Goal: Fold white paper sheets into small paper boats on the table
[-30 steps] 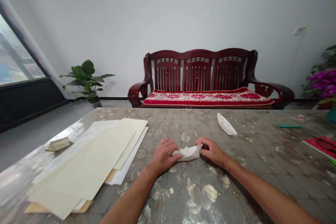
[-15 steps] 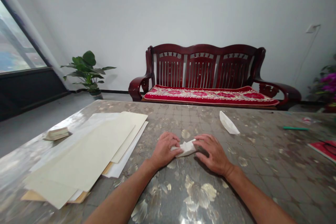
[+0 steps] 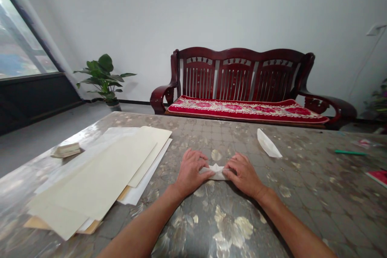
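Note:
Between my hands, on the patterned tabletop, is a small folded white paper boat (image 3: pixel 217 173) with a peak at its middle. My left hand (image 3: pixel 193 171) pinches its left end, thumb in front and fingers behind. On the right end, my right hand (image 3: pixel 243 174) grips in the same way. Both thumbs point inward along the near side, and the fingertips behind the paper are partly hidden. Farther back to the right lies another folded white paper piece (image 3: pixel 269 144), shaped like a narrow boat and apart from both hands.
Large cream and white paper sheets (image 3: pixel 99 177) overlap on the table's left side, beside a small stack of paper slips (image 3: pixel 67 150). To the right lie a green pen (image 3: pixel 350 152) and a red booklet (image 3: pixel 379 177). A wooden bench (image 3: pixel 236 76) stands beyond the table (image 3: pixel 302 193).
My right hand has closed onto the right end of the folded paper. The paper now lies level rather than slanted. The view has turned slightly left.

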`<action>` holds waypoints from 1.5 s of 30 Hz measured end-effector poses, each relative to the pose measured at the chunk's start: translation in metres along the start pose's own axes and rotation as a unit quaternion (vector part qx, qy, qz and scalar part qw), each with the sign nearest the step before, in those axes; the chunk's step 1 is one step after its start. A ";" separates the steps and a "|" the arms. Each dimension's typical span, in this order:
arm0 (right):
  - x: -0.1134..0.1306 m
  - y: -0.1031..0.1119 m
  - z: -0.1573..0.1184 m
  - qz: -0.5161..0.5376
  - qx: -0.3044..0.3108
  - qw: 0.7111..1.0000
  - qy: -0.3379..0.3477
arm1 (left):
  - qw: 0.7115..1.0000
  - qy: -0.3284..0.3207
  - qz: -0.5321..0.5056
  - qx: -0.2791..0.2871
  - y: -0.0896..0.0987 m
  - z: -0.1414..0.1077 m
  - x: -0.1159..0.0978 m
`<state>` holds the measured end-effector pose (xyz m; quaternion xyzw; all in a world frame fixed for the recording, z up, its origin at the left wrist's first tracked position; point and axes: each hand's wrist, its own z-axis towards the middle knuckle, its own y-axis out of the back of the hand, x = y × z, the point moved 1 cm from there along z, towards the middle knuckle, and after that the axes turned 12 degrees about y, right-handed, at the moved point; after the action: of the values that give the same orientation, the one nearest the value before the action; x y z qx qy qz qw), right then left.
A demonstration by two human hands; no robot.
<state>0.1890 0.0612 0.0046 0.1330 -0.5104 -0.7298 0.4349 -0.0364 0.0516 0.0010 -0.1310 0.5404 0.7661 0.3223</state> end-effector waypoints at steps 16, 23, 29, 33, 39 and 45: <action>0.001 -0.012 -0.001 -0.041 0.027 0.997 -0.061 | 0.994 0.082 0.063 0.024 -0.006 -0.001 0.003; 0.004 -0.011 -0.003 -0.053 0.019 0.998 -0.020 | 0.991 0.098 0.086 0.010 -0.006 -0.004 0.006; 0.008 -0.009 -0.004 -0.056 0.010 0.998 0.005 | 0.989 0.116 0.088 0.025 -0.005 -0.006 0.005; 0.014 -0.008 -0.003 -0.093 0.011 0.995 0.029 | 0.995 0.063 0.078 -0.001 -0.003 -0.010 0.001; 0.018 -0.008 -0.004 -0.146 0.040 0.988 0.042 | 0.984 -0.110 0.011 0.137 -0.008 -0.012 -0.003; 0.018 -0.012 -0.009 -0.054 0.031 0.998 0.008 | 0.978 -0.117 0.041 0.170 -0.004 -0.013 -0.007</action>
<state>0.1780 0.0430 -0.0056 0.1801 -0.5212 -0.7351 0.3944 -0.0300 0.0385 -0.0031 0.0386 0.6258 0.6860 0.3692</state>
